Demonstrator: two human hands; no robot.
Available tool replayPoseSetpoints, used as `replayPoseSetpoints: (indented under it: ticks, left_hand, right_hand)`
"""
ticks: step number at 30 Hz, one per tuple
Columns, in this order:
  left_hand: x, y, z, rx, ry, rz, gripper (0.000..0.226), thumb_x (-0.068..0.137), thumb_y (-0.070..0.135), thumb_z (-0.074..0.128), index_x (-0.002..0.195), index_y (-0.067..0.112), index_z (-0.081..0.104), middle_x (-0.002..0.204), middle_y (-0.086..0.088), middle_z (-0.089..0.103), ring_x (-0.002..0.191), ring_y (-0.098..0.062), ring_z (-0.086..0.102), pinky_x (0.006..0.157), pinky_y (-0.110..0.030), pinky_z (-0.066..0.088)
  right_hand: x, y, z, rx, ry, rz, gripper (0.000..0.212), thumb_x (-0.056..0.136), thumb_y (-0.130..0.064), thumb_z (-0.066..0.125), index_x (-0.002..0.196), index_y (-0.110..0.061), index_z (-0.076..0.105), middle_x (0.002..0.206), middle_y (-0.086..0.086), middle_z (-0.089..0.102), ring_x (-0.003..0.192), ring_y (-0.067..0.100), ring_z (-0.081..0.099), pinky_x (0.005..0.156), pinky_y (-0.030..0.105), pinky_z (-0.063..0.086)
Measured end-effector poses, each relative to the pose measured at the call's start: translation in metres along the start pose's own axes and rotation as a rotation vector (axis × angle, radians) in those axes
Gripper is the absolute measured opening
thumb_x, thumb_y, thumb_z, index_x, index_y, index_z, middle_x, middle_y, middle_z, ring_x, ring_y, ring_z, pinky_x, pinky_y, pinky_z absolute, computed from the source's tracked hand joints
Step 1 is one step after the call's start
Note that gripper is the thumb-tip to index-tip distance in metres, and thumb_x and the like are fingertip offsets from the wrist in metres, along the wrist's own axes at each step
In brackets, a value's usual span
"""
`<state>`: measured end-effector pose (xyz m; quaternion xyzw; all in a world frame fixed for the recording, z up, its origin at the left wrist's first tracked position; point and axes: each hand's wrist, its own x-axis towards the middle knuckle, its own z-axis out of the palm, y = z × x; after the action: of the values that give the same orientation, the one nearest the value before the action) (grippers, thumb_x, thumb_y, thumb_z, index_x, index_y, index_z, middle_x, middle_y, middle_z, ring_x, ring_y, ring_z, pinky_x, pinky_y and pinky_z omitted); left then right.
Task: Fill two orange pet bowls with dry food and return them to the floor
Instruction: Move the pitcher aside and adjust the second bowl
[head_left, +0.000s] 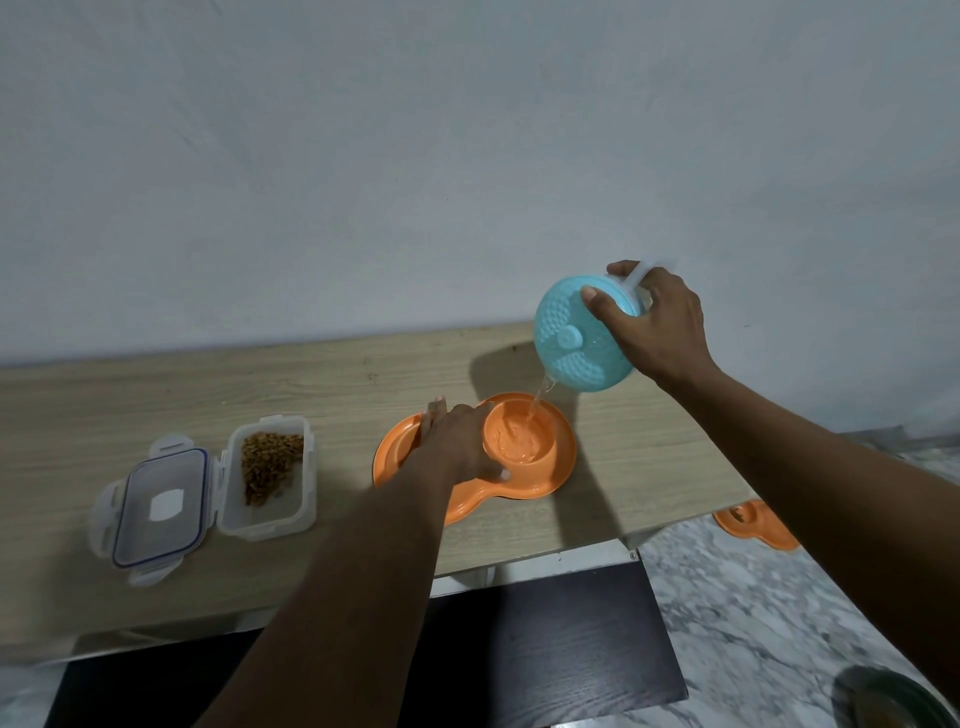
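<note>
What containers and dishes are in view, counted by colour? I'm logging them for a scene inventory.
Orange: 2, the double pet bowl on the table and another pet bowl on the floor.
Blue: 1, the jug lid tilted in the right hand.
Clear: 2, the food container and its loose lid.
Total: 5.

A room in a home, seen from above. A light wood-grain desk (218, 395) stands against a plain pale wall (415, 156). The floor (753, 613) at 4 o'clock is grey-white marble-patterned tile. Household pet-feeding things show it is lived in: an orange pet bowl (550, 462) and a clear container of dry food (270, 467) on the desk, another orange bowl (756, 525) on the floor.
</note>
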<state>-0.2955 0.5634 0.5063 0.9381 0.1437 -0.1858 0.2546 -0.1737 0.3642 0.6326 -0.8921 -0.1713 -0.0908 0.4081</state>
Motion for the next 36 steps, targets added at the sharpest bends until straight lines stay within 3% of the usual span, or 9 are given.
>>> replayPoseSetpoints:
  ticks: [9, 17, 22, 26, 28, 32, 36]
  left_hand:
    - [0.000, 0.001, 0.000, 0.001, -0.003, -0.012, 0.114, 0.070, 0.054, 0.083, 0.159, 0.033, 0.015, 0.163, -0.007, 0.027, 0.154, -0.039, -0.006, 0.122, -0.057, -0.002]
    - [0.000, 0.000, 0.001, -0.016, -0.003, -0.011, 0.112, 0.071, 0.050, 0.084, 0.159, 0.032, 0.017, 0.163, -0.006, 0.027, 0.154, -0.038, -0.007, 0.122, -0.057, -0.004]
    - [0.000, 0.002, 0.000, -0.014, -0.006, -0.005, 0.109, 0.071, 0.050, 0.084, 0.157, 0.034, 0.017, 0.161, -0.007, 0.029, 0.154, -0.039, -0.006, 0.121, -0.058, -0.005]
    - [0.001, 0.001, 0.001, -0.026, -0.003, -0.010, 0.111, 0.070, 0.050, 0.085, 0.157, 0.036, 0.018, 0.161, -0.005, 0.030, 0.154, -0.038, -0.006, 0.122, -0.058, -0.004]
    - [0.003, 0.000, 0.002, -0.027, -0.007, -0.013, 0.111, 0.070, 0.050, 0.085, 0.157, 0.036, 0.018, 0.162, -0.004, 0.029, 0.154, -0.037, -0.006, 0.122, -0.058, -0.005]
    - [0.005, -0.002, 0.004, -0.032, -0.006, -0.019, 0.112, 0.070, 0.050, 0.085, 0.158, 0.035, 0.017, 0.163, -0.003, 0.027, 0.154, -0.036, -0.007, 0.121, -0.056, -0.006]
    - [0.009, -0.004, 0.007, -0.019, 0.002, -0.018, 0.112, 0.068, 0.052, 0.085, 0.157, 0.035, 0.019, 0.162, -0.003, 0.029, 0.154, -0.036, -0.006, 0.122, -0.057, -0.005]
  right_hand:
    - [0.000, 0.001, 0.003, 0.004, -0.009, 0.008, 0.061, 0.081, -0.068, 0.064, 0.124, -0.025, 0.064, 0.124, -0.005, 0.065, 0.107, 0.007, 0.053, 0.090, 0.036, 0.051]
    - [-0.015, 0.019, 0.021, 0.093, -0.034, 0.155, 0.067, 0.074, -0.071, 0.061, 0.121, -0.024, 0.064, 0.119, -0.003, 0.067, 0.107, 0.013, 0.059, 0.090, 0.045, 0.056]
    - [-0.020, 0.036, 0.031, 0.188, -0.033, 0.271, 0.053, 0.073, -0.071, 0.064, 0.103, -0.027, 0.071, 0.101, -0.010, 0.072, 0.097, 0.012, 0.067, 0.087, 0.047, 0.057]
    - [-0.015, 0.050, 0.034, 0.362, -0.026, 0.450, 0.049, 0.073, -0.065, 0.069, 0.089, -0.019, 0.072, 0.092, 0.000, 0.073, 0.090, 0.020, 0.071, 0.086, 0.051, 0.059]
    - [-0.010, 0.053, 0.034, 0.475, -0.024, 0.550, 0.050, 0.072, -0.063, 0.072, 0.087, -0.016, 0.070, 0.094, 0.004, 0.074, 0.092, 0.022, 0.071, 0.085, 0.047, 0.060]
    - [-0.001, 0.054, 0.034, 0.649, 0.004, 0.704, 0.035, 0.079, -0.053, 0.072, 0.086, -0.020, 0.063, 0.090, -0.001, 0.068, 0.087, 0.018, 0.066, 0.068, 0.030, 0.050]
    - [0.006, 0.059, 0.042, 0.739, 0.034, 0.804, 0.044, 0.074, -0.059, 0.070, 0.098, -0.023, 0.062, 0.106, 0.000, 0.069, 0.096, 0.017, 0.065, 0.089, 0.038, 0.053]
